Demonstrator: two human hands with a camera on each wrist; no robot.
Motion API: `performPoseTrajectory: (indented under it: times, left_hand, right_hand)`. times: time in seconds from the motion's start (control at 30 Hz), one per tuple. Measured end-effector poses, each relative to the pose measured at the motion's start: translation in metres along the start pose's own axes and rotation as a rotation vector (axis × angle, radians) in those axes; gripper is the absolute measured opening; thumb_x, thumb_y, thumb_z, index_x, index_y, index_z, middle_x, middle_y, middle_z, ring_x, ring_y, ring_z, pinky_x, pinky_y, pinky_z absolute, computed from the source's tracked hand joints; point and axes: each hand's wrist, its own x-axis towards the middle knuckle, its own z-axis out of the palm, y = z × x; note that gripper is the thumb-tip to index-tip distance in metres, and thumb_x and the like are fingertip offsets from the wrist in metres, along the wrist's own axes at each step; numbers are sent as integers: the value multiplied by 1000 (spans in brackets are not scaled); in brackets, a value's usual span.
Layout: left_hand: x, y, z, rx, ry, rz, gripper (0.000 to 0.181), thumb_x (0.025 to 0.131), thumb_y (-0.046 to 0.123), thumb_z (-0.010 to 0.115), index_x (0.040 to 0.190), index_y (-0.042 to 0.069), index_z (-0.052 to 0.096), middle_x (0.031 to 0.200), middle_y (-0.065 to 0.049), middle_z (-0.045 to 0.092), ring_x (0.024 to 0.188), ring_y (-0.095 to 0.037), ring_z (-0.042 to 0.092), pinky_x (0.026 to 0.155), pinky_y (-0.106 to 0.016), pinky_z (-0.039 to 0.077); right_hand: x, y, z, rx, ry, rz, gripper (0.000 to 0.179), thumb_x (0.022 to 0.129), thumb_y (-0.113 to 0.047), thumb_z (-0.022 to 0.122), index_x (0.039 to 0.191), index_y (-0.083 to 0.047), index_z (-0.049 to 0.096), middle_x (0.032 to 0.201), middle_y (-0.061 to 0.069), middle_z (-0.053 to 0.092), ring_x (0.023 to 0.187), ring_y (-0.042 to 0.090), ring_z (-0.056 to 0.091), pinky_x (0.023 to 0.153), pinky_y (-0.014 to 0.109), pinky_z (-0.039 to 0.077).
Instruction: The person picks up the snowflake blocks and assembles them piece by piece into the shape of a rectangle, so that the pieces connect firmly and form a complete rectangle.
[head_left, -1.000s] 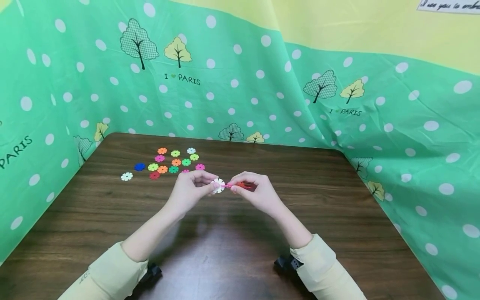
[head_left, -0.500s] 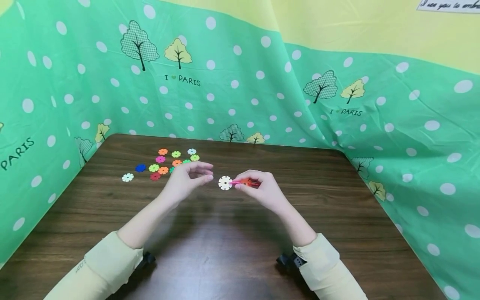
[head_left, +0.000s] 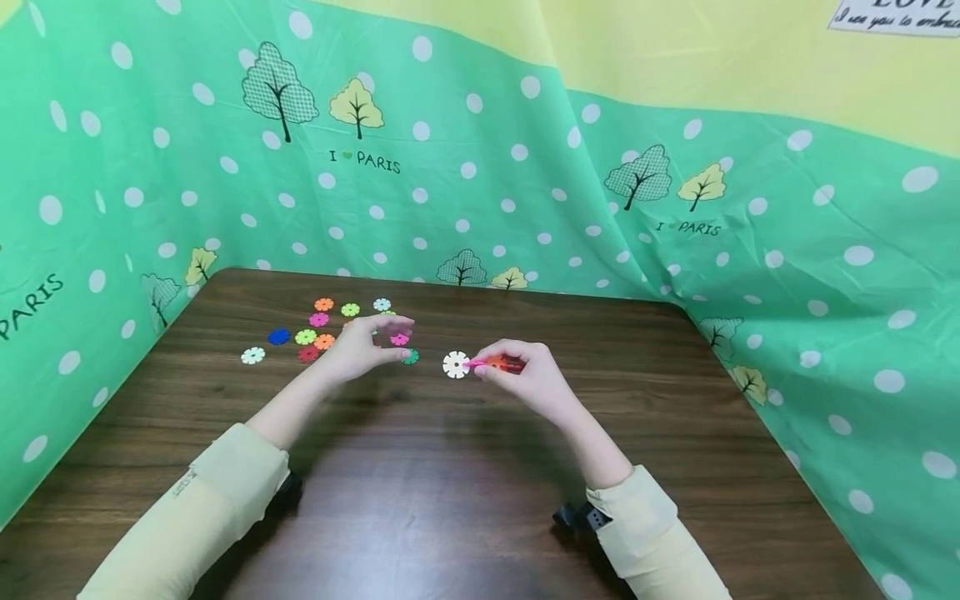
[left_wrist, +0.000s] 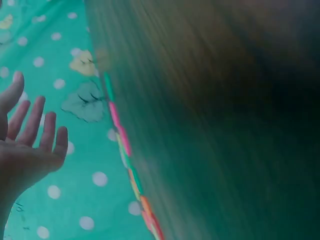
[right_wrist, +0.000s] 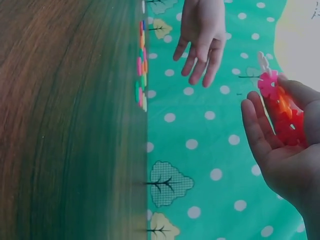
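Observation:
My right hand [head_left: 531,379] pinches a short chain of notched plastic snowflake discs above the table. A white disc [head_left: 455,364] sticks out at the chain's free end. Behind it, in the right wrist view, come a pink disc [right_wrist: 268,85], an orange disc [right_wrist: 284,104] and a red disc [right_wrist: 290,129], partly covered by the fingers. My left hand [head_left: 354,350] is empty, thumb and fingers spread apart, over the right side of the loose discs. A green disc [head_left: 411,357] shows by its thumb tip, and a pink disc [head_left: 399,339] between thumb and fingers.
Several loose discs lie at the back left of the dark wooden table [head_left: 420,500], among them a blue disc [head_left: 279,336] and a pale disc [head_left: 252,356] at the outer left. A green dotted cloth [head_left: 465,200] hangs around the table's back and sides.
My left hand has let go of the white disc and moved left, over the loose discs. My right hand still holds the chain, shifted slightly to the right.

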Motion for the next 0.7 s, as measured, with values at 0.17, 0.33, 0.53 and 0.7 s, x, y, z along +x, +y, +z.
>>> performPoseTrajectory:
  times: [0.17, 0.33, 0.53, 0.7]
  left_hand:
    - [10, -12, -2, 76, -56, 14, 52, 80, 22, 76, 128, 13, 57, 126, -7, 61, 122, -26, 51, 99, -51, 42]
    - [17, -22, 0, 151, -138, 52, 53, 81, 18, 75, 129, 6, 55, 129, -10, 58, 124, -29, 50, 102, -52, 38]
    - [23, -28, 1, 238, -218, 51, 52, 81, 18, 75, 128, 5, 56, 126, -12, 60, 119, -29, 54, 102, -50, 40]
    - [31, -38, 1, 275, -271, 76, 44, 82, 16, 74, 122, 5, 61, 120, -12, 64, 115, -29, 56, 100, -47, 42]
  right_hand:
    - [2, 7, 0, -2, -4, 18, 16, 82, -9, 73, 97, -4, 71, 90, 9, 70, 71, 15, 61, 66, 24, 54]
    - [3, 10, 0, -6, -3, 19, 15, 82, -10, 73, 96, -5, 71, 89, 9, 70, 70, 15, 61, 65, 24, 53]
    - [3, 9, 0, -17, -9, 19, 15, 83, -10, 73, 97, -5, 71, 89, 9, 70, 71, 16, 61, 66, 24, 54]
    - [4, 6, 0, -15, 1, 19, 15, 82, -10, 73, 97, -4, 71, 89, 9, 70, 71, 17, 62, 65, 24, 54]
